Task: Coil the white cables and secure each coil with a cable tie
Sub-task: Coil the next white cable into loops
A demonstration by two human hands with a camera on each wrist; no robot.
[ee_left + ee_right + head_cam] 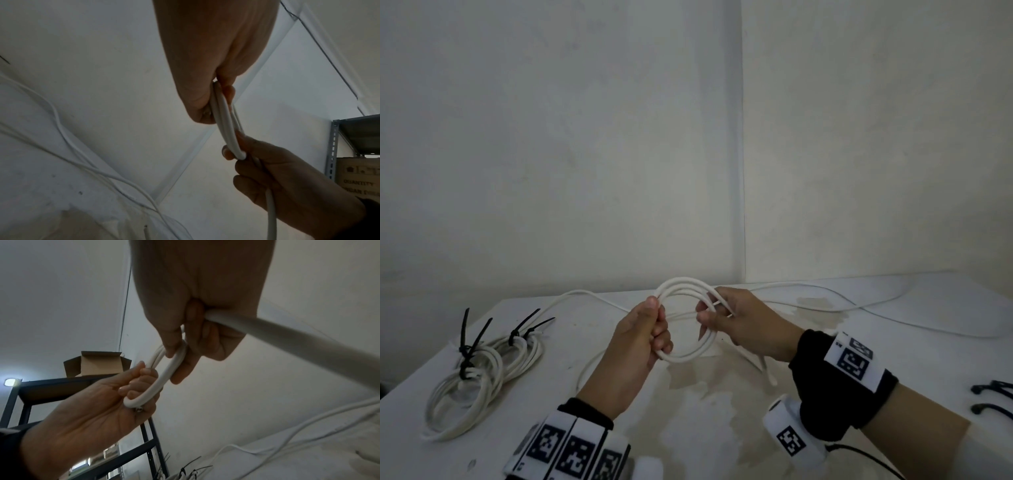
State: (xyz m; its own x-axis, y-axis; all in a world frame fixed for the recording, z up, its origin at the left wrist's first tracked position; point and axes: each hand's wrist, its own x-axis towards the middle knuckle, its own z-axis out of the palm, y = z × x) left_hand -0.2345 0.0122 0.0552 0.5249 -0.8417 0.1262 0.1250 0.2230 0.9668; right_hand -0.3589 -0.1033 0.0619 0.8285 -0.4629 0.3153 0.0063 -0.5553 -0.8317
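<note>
Above the white table (722, 411) I hold a coil of white cable (690, 356) with several loops between both hands. My left hand (650, 325) grips the coil's left side, thumb on top and fingers curled round the strands (144, 395). My right hand (726, 315) grips the right side (226, 129) with fingers hooked through the loops. The cable's loose length (808, 291) trails off to the right along the table's back. A short free end (767, 366) hangs below my right hand.
Two finished white coils (479, 370) bound with black cable ties (472, 342) lie at the table's left. Spare black ties (993, 397) lie at the right edge. A wall stands close behind. Metal shelving (20, 394) with a cardboard box (98, 363) stands to the left.
</note>
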